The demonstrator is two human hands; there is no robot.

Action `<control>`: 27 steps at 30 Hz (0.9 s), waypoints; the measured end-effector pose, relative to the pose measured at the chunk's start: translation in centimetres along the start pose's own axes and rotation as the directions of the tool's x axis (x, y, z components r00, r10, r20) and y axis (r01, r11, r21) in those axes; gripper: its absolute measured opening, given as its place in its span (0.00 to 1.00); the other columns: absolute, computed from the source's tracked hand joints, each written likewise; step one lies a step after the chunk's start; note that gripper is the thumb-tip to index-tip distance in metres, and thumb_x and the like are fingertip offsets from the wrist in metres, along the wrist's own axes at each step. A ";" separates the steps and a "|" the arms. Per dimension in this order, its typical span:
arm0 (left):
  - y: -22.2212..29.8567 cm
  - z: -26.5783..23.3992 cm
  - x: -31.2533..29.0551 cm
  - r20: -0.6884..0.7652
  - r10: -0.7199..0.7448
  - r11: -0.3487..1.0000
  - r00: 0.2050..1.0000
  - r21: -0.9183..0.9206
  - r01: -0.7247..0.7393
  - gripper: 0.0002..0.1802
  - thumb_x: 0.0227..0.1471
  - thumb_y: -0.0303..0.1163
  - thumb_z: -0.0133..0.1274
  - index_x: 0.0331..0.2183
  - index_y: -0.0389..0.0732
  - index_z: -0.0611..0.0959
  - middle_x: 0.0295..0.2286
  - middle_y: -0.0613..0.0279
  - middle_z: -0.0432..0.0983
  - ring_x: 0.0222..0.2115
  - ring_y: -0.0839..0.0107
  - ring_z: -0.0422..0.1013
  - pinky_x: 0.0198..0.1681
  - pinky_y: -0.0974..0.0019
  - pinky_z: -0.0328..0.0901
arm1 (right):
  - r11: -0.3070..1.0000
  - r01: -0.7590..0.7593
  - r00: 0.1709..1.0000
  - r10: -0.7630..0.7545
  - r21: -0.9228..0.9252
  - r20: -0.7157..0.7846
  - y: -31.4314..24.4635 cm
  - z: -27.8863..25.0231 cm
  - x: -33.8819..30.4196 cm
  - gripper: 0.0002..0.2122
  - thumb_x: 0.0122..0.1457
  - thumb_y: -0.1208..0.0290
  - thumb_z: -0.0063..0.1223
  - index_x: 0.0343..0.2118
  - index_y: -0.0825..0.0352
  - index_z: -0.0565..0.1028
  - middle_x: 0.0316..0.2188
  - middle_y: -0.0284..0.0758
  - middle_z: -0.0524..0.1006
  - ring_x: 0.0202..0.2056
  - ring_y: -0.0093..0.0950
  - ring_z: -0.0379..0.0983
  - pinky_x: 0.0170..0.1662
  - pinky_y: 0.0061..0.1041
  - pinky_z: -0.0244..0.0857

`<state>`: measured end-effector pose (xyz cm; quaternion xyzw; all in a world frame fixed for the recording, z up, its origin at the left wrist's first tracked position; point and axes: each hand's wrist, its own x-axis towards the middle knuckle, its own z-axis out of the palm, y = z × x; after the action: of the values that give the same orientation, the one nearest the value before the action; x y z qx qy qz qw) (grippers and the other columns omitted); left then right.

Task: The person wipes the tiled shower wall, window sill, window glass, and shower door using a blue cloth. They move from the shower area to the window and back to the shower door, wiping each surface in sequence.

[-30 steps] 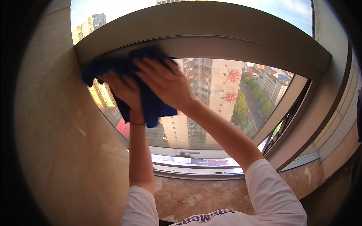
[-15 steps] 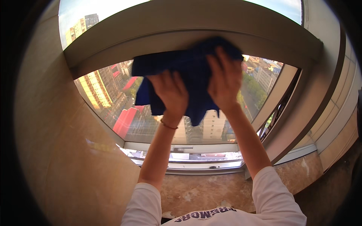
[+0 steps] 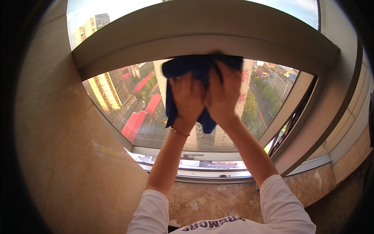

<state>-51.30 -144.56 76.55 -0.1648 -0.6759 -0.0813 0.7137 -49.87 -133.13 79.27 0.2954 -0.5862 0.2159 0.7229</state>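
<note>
A dark blue cloth (image 3: 177,67) is bunched against the upper part of a window pane (image 3: 150,128), just under a wide grey crossbar (image 3: 128,48). My left hand (image 3: 187,95) grips its left part, fingers pointing up and a thin bracelet at the wrist. Close beside it, my right hand (image 3: 223,91) presses and holds the right part, its fingertips slightly blurred. The cloth's lower corners hang below and between both hands. Folds of cloth hide part of the fingers.
A brown marbled sill (image 3: 218,195) runs below the window, with a metal track (image 3: 218,174) along its far edge. Low on the sash is a handle (image 3: 193,154). A tiled wall (image 3: 78,163) stands at left, a thick frame post (image 3: 311,121) at right. Buildings and trees show outside.
My hands have come closer together, the right moving left and a little down. The cloth is gathered narrower, its left edge shifted right. The view has shifted slightly.
</note>
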 end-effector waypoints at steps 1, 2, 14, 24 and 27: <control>-0.8 0.0 -0.3 -0.024 -0.012 1.000 1.000 0.016 0.012 0.15 0.48 0.34 0.53 0.31 0.30 0.76 0.46 0.29 0.62 0.48 0.32 0.61 0.57 0.34 0.49 | 0.999 -0.015 1.000 0.015 0.028 -0.006 -0.9 0.8 0.3 0.17 0.47 0.68 0.54 0.41 0.67 0.76 0.47 0.37 0.71 0.44 0.37 0.67 0.58 0.50 0.56; -1.4 -0.2 -0.9 0.002 -0.105 0.988 0.994 0.117 0.104 0.18 0.50 0.36 0.51 0.32 0.27 0.75 0.48 0.23 0.60 0.49 0.29 0.60 0.56 0.34 0.49 | 0.998 0.032 0.999 -0.033 0.061 0.014 -1.4 1.2 0.8 0.16 0.47 0.68 0.53 0.40 0.67 0.76 0.47 0.36 0.71 0.44 0.36 0.67 0.57 0.48 0.57; 2.1 0.5 0.7 -0.089 -0.078 0.995 0.993 -0.067 0.072 0.13 0.49 0.31 0.52 0.35 0.31 0.75 0.40 0.38 0.64 0.40 0.40 0.64 0.51 0.37 0.54 | 0.993 0.016 0.997 -0.024 -0.113 -0.071 3.5 -1.9 -0.8 0.17 0.43 0.80 0.49 0.40 0.69 0.77 0.47 0.43 0.71 0.44 0.43 0.67 0.53 0.44 0.56; 2.0 0.6 0.5 -0.014 -0.108 0.990 0.994 -0.097 0.106 0.18 0.54 0.30 0.47 0.44 0.28 0.72 0.48 0.25 0.57 0.48 0.28 0.57 0.54 0.35 0.51 | 0.999 -0.029 0.998 0.027 -0.036 -0.056 3.0 -1.4 -1.2 0.16 0.46 0.74 0.52 0.41 0.67 0.77 0.47 0.40 0.71 0.47 0.40 0.67 0.58 0.46 0.54; 0.7 0.7 0.0 -0.002 -0.194 0.978 0.981 -0.080 0.194 0.22 0.52 0.35 0.50 0.44 0.28 0.72 0.48 0.23 0.58 0.48 0.30 0.58 0.55 0.39 0.52 | 0.993 0.092 0.994 -0.096 0.073 0.051 0.2 0.2 0.6 0.16 0.47 0.71 0.52 0.41 0.66 0.77 0.46 0.34 0.72 0.45 0.33 0.68 0.60 0.44 0.57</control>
<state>-51.76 -143.67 76.50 -0.1259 -0.6813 -0.1782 0.6987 -49.99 -133.10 79.95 0.3538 -0.5832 0.1939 0.7050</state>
